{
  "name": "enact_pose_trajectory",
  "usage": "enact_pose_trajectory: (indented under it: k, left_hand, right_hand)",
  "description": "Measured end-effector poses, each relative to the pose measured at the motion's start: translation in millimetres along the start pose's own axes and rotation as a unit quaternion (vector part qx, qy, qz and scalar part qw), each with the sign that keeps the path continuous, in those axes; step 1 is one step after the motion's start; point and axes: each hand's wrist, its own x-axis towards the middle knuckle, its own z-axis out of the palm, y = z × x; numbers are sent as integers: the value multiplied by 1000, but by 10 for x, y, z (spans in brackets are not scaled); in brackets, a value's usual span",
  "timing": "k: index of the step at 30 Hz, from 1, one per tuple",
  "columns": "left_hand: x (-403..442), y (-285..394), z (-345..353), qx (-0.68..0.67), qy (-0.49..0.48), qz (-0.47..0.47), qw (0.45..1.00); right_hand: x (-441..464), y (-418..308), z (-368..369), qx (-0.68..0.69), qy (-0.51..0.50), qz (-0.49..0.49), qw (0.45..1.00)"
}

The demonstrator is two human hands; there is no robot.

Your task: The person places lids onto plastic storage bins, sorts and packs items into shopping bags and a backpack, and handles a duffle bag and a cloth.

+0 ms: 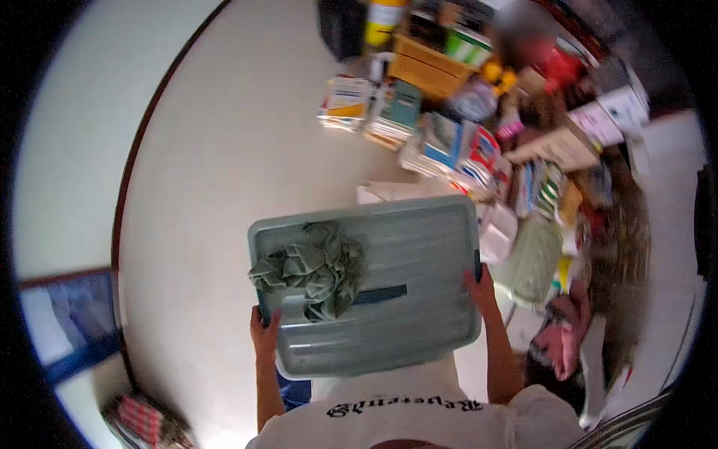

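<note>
The left hand [265, 328] and right hand [481, 286] are gripping opposite ends of a grey bin [426, 247], which is lying level between them. Crumpled cloth [318, 262] is resting on top, nearer the left hand. Beyond, book stacks [396, 111] are standing.

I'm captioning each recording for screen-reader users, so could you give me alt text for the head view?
A left hand and a right hand hold a gray plastic storage bin by opposite ends, with a crumpled green cloth on top. Beyond, book stacks and a cardboard box clutter the pale floor.
</note>
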Motion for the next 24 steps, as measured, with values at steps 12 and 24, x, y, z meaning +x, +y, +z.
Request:
enact_pose_trajectory:
  k: [12, 24]
  left_hand:
    - [-1405, 1958, 165, 229, -203, 166, 938]
    - [-2097, 2282, 3901, 374, -333, 370, 782]
  right_hand:
    - [-3419, 1569, -764, 126, 234, 107, 958]
    - [-3639, 3419, -1696, 360, 318, 297, 825]
